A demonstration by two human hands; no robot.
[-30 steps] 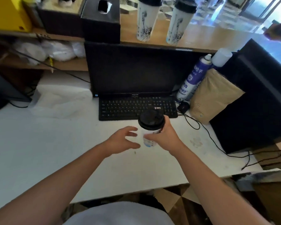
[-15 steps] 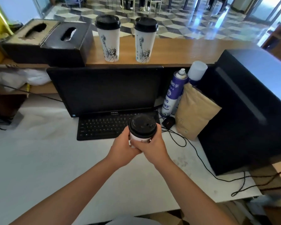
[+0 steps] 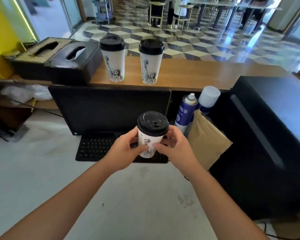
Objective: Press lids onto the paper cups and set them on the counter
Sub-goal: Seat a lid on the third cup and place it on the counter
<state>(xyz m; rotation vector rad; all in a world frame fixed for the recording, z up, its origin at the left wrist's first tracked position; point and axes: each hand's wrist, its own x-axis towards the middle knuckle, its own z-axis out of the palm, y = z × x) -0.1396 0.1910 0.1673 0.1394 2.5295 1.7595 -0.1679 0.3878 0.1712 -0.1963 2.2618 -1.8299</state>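
Grip is two-sided: left hand [image 3: 123,151] and right hand [image 3: 178,149] clasp the lidded cup [image 3: 150,138] upright (steadier for carrying). Two finished cups [image 3: 113,64] stand on the table [image 3: 206,73].

Black-lidded white cup [image 3: 149,138] — upright, aloft

Cup [image 3: 150,144] gripped between left hand [image 3: 124,151] and right hand [image 3: 176,149]. Keyboard [image 3: 93,149] beneath grip, monitor [image 3: 111,110] just behind. Counter [image 3: 206,73] beyond, above grip, bearing left counter cup [image 3: 113,66], right counter cup [image 3: 150,70]; tissue boxes [image 3: 68,63] further left. Spray can [image 3: 186,110], paper bag [image 3: 206,141] right of grip.
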